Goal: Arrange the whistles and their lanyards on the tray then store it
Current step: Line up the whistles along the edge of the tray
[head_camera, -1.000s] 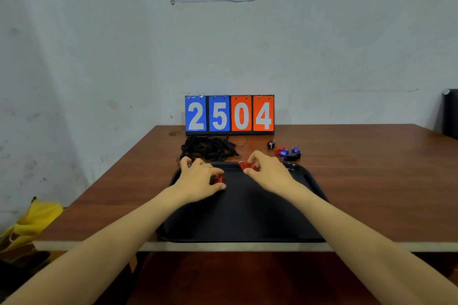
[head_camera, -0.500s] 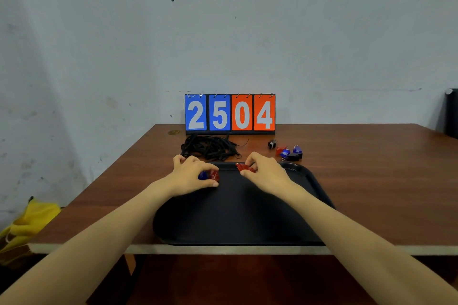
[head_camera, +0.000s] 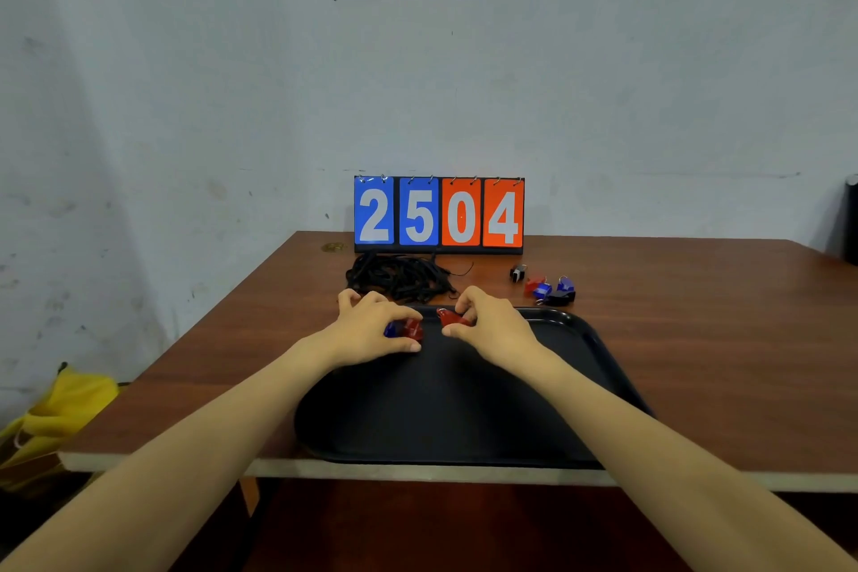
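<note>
A black tray (head_camera: 464, 413) lies on the wooden table near its front edge. Over the tray's far end, my left hand (head_camera: 371, 330) holds a red whistle (head_camera: 413, 330) with a blue whistle (head_camera: 391, 331) beside it under the fingers. My right hand (head_camera: 492, 330) pinches another red whistle (head_camera: 451, 317). A tangled pile of black lanyards (head_camera: 399, 276) lies just behind the tray. Several more whistles, red, blue and black, sit in a cluster (head_camera: 550, 290) on the table behind the tray's right corner.
A flip scoreboard (head_camera: 438, 214) reading 2504 stands at the table's back edge against the wall. A yellow bag (head_camera: 55, 413) lies on the floor to the left. A dark object (head_camera: 852, 218) stands at the far right edge.
Both hands have shifted slightly toward the tray's far edge with their whistles. A blue whistle now shows beside the red one under my left hand.
</note>
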Available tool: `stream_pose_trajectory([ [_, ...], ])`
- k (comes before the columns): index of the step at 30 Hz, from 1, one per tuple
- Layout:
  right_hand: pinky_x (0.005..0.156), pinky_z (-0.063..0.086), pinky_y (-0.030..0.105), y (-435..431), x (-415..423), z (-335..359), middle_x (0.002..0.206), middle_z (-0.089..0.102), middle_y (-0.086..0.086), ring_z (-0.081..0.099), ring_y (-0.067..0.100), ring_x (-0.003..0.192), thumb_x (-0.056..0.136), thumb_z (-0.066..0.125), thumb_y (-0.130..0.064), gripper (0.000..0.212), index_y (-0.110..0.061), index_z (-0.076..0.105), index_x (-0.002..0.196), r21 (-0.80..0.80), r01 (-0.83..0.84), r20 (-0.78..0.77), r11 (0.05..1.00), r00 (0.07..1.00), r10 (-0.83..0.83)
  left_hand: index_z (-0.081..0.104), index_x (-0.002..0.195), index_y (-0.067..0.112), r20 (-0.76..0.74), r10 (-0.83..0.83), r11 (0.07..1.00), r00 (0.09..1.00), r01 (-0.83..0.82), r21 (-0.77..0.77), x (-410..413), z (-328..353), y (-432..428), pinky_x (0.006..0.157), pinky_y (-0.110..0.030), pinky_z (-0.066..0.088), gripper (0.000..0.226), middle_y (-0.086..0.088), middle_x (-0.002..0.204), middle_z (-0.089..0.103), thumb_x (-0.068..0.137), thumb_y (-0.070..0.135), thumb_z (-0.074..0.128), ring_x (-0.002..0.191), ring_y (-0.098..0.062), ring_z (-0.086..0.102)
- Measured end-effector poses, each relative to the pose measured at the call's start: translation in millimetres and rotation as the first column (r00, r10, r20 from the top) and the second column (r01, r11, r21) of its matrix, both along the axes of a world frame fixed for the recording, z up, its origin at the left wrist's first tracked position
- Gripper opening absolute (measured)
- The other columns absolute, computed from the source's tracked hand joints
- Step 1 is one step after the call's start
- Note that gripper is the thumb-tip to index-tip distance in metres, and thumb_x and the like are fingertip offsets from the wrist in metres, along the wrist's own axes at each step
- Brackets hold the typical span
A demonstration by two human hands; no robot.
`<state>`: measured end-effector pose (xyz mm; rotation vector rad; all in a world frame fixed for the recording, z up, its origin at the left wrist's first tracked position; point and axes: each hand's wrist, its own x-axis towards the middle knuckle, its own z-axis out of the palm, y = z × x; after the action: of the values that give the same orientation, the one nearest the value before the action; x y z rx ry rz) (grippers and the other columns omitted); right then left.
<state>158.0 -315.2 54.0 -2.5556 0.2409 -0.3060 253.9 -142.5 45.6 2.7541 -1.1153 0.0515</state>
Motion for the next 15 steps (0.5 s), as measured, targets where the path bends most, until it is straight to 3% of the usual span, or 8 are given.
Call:
stream_pose_trajectory([
  [3,0.085,0.05,0.033,1,-2,1,0.11,0.066,0.002,0.063,0.018,0.097,0.081,0.07,-0.037,0.047,-0.02,0.049,0.12,0.0,-0.011,0.023,1.0,1.0,0.011,0.03,0.141,0.04,0.055,-0.017,1.0,0.998,0.018,-0.023,-3,0,-1,0.108,-0.044,0.009,0.064,0.006,0.14,0.043,0.084,0.059,0.052,0.135,-0.017,0.024],
  [5,0.085,0.051,0.032,2,-3,1,0.109,0.067,0.001,0.063,0.017,0.095,0.079,0.071,-0.038,0.047,-0.021,0.051,0.118,-0.011,-0.011,0.052,1.0,0.999,0.012,0.033,0.141,0.037,0.052,-0.006,0.992,0.999,0.012,-0.125,-7,3,-2,0.108,-0.041,0.009,0.06,0.006,0.141,0.041,0.086,0.058,0.049,0.135,-0.018,0.021],
  [9,0.082,0.051,0.03,2,-8,4,0.106,0.067,-0.001,0.06,0.012,0.088,0.077,0.072,-0.042,0.041,-0.021,0.055,0.109,-0.052,-0.023,0.139,0.998,0.99,0.03,0.06,0.117,0.036,-0.1,-0.044,0.964,0.994,0.016,-0.264,-10,14,-8,0.106,-0.041,0.013,0.037,0.009,0.129,0.05,0.092,0.055,0.04,0.13,-0.016,0.027],
  [12,0.079,0.051,0.029,4,-14,8,0.102,0.066,-0.002,0.057,0.01,0.085,0.077,0.071,-0.042,0.038,-0.021,0.057,0.106,-0.063,-0.04,0.196,0.997,0.979,0.051,0.064,0.103,0.04,-0.152,-0.109,0.957,0.982,0.063,-0.283,-4,15,-13,0.108,-0.048,0.021,0.033,0.013,0.127,0.051,0.088,0.06,0.042,0.13,-0.018,0.033],
  [15,0.077,0.048,0.025,2,-19,10,0.1,0.064,-0.004,0.054,0.006,0.079,0.078,0.072,-0.04,0.039,-0.02,0.058,0.108,-0.066,-0.083,0.2,0.994,0.975,0.095,0.061,0.088,0.054,-0.26,-0.126,0.935,0.957,0.026,-0.354,-2,17,-14,0.11,-0.053,0.027,0.034,0.014,0.132,0.047,0.07,0.076,0.043,0.132,-0.018,0.033],
])
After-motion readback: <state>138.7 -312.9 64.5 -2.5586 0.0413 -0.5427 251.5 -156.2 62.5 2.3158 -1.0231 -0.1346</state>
